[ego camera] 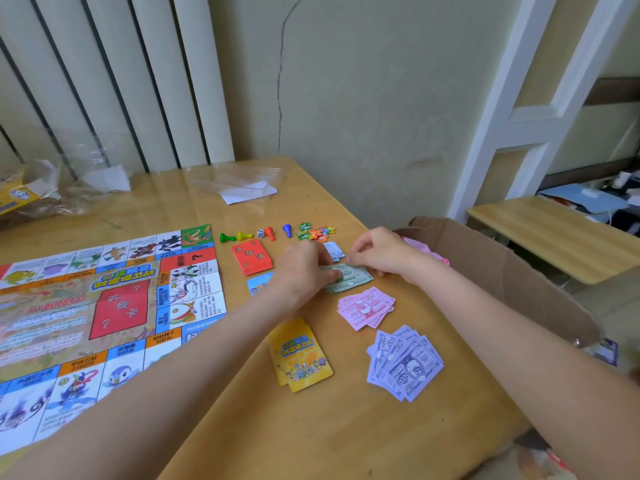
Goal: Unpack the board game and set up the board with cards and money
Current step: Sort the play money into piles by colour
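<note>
The game board [104, 306] lies unfolded on the left of the wooden table [346, 427]. To its right lie a red card stack [251, 257], a yellow card stack [299, 356], a blue card [258, 282], pink banknotes [365, 306] and purple banknotes [405, 363]. My left hand [303, 268] and my right hand [377, 252] both pinch a stack of green banknotes [349, 278] lying on the table. Small white-blue notes [335, 251] lie just behind them.
Coloured pawns [246, 234], a die [260, 233] and a heap of star tokens [317, 232] sit in a row behind the cards. Plastic wrap and paper [247, 188] lie at the back. An open cardboard box [502, 271] stands off the table's right edge.
</note>
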Motion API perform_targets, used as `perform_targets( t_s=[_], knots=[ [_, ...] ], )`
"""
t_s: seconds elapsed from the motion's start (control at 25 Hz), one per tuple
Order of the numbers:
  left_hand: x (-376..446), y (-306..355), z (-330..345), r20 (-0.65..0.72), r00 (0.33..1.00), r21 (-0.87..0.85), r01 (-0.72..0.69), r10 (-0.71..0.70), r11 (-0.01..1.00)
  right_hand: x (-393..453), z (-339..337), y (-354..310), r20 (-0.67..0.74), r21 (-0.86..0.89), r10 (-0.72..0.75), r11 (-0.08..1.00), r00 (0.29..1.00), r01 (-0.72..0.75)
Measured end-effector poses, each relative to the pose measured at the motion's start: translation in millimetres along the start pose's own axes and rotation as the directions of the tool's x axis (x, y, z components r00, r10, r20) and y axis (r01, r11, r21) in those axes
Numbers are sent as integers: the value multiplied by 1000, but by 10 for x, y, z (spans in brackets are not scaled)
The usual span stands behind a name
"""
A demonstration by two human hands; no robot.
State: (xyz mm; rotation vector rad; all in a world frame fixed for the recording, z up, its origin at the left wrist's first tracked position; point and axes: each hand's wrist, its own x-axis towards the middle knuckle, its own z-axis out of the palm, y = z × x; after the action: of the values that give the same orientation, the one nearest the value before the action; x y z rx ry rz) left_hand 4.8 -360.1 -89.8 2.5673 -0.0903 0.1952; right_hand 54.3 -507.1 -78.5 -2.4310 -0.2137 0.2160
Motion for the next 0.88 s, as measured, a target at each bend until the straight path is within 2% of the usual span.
perform_targets(
  t_s=[0.12, 0.28, 0.44, 0.52, 0.6, 0.72, 0.88],
  knots=[
    [-46, 47, 7, -22, 998, 140, -49, 52, 989, -54, 3, -39, 18, -94, -20, 995, 1000, 21],
    [-82, 74, 0, 7, 997, 279, -78, 79, 957, -135, -55, -89, 61, -123, 2, 992, 998, 6],
    [-60, 76, -89, 200, 979, 209, -84, 41, 974, -155, -43, -147, 63, -226, 32, 974, 998, -17],
    [-44, 80, -130, 269, 962, 213, -108, 48, 971, -140, -3, -185, 76, -198, 39, 980, 996, -24],
    [-32, 69, -133, 267, 962, 242, -132, 65, 961, -138, 21, -221, 92, -163, 39, 986, 995, -23],
    [-22, 56, -81, 242, 966, 276, -164, 97, 947, -134, 5, -220, 61, -249, 29, 968, 998, -13],
    [-14, 72, -103, 271, 956, 263, -184, 111, 947, -158, 11, -220, 117, -271, 7, 962, 993, 25]
  ],
)
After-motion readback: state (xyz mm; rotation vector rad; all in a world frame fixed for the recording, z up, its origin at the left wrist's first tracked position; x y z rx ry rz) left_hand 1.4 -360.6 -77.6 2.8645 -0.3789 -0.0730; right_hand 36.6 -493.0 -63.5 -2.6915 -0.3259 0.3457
